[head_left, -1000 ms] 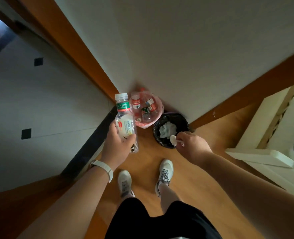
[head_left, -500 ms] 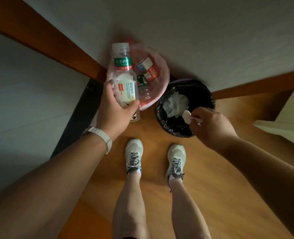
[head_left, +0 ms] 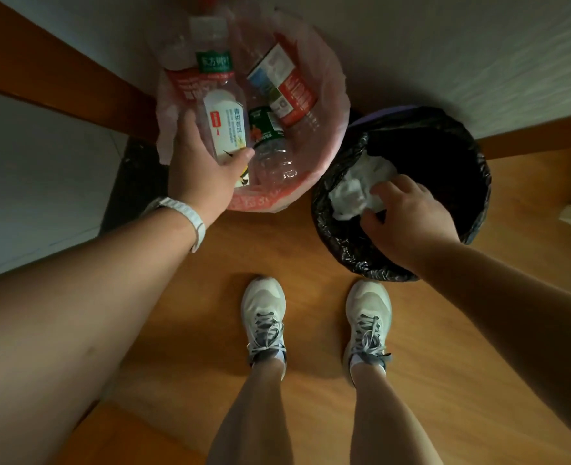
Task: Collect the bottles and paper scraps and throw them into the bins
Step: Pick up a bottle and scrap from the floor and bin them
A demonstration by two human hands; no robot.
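1. Left hand (head_left: 200, 169): thumb and fingers curled round a bottle (head_left: 225, 125), held over the pink bin (head_left: 336, 95).
2. Right hand (head_left: 408, 219): fingers loosely spread, holding nothing, above paper (head_left: 354, 193) in the black bin (head_left: 344, 243) just right of the pink bin.
3. Other bottles (head_left: 287, 85) lie inside the pink bin.
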